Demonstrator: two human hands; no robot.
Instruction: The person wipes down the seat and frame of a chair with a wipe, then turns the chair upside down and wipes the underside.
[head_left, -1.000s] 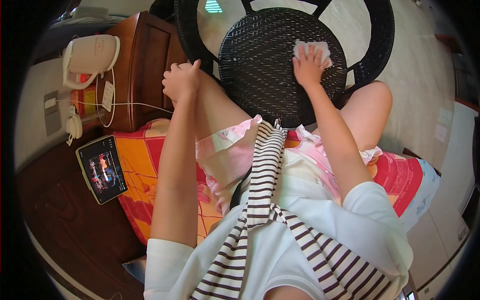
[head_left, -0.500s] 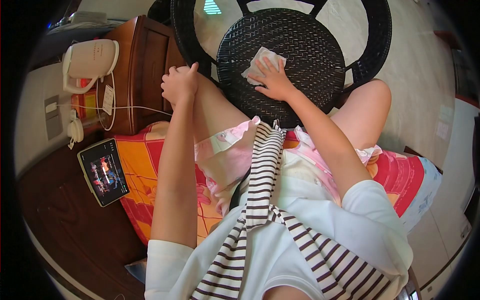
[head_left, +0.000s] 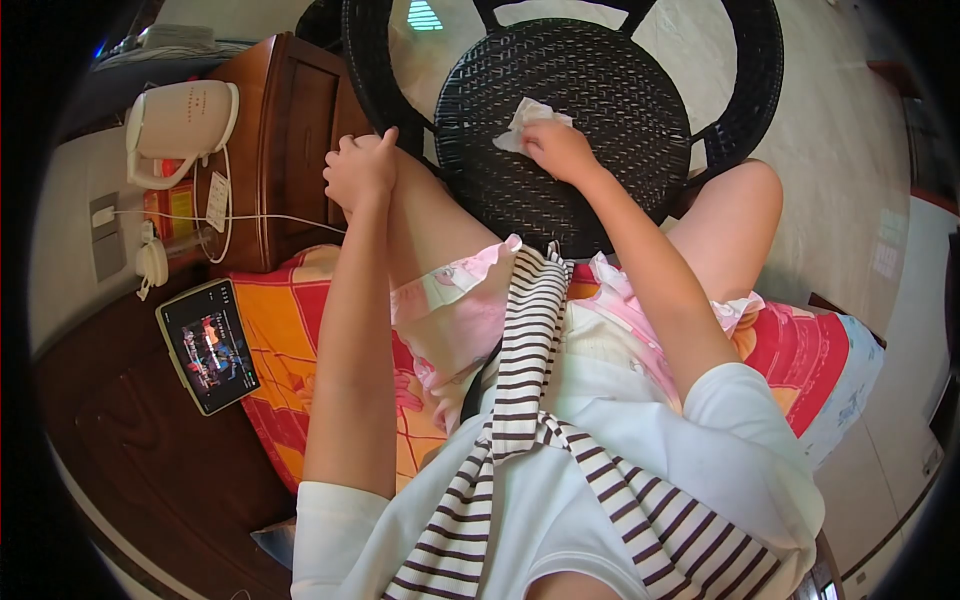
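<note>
A crumpled white tissue (head_left: 536, 116) lies on the round black woven seat (head_left: 600, 80), bunched under my right hand (head_left: 560, 152). That hand's fingers are curled in and closed on the tissue's near edge; the rest of it spreads out on the weave beyond them. My left hand (head_left: 360, 172) rests on my left knee, its thumb stretched out and its fingers bent a little apart over the kneecap. It holds nothing.
A wooden cabinet (head_left: 290, 150) stands left of the chair. Near it are an electric kettle (head_left: 185, 115), a white cable (head_left: 285, 215) and a tablet (head_left: 208, 347) with a lit screen. The chair's black curved arm (head_left: 755, 80) rises at right.
My right hand has gone from lying flat with spread fingers on the tissue to curling its fingers around it. The tissue is more bunched. My left hand stays on the knee.
</note>
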